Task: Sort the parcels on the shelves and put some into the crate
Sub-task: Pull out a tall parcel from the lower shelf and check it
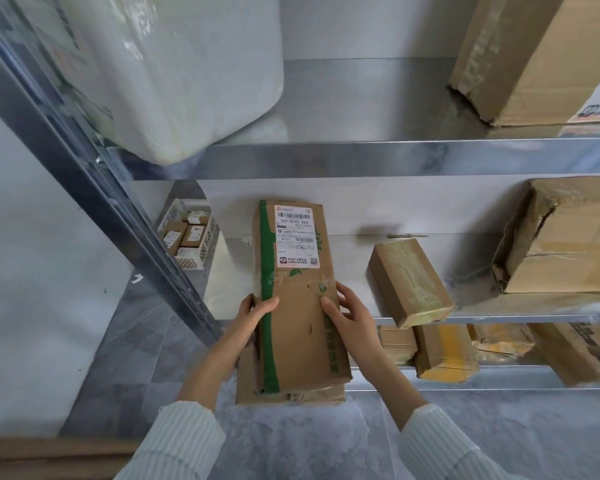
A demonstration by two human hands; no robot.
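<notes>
A long cardboard parcel (297, 299) with a green stripe and a white shipping label lies lengthwise on the middle shelf (499, 318), its near end sticking out over the edge. My left hand (255, 315) grips its left side with the thumb on top. My right hand (347, 313) holds its right side, thumb on top as well. Another flat cardboard piece (291, 393) shows just beneath the parcel's near end. A white slatted crate (207, 242) with several small boxes stands on the floor at the left, behind the shelf post.
A small taped box (409, 280) lies right of the parcel, a big crumpled box (565, 237) farther right. The upper shelf carries a white bundle (174, 71) and a large carton (541, 57). Several parcels (444, 351) fill the lower shelf. A metal post (118, 209) slants at left.
</notes>
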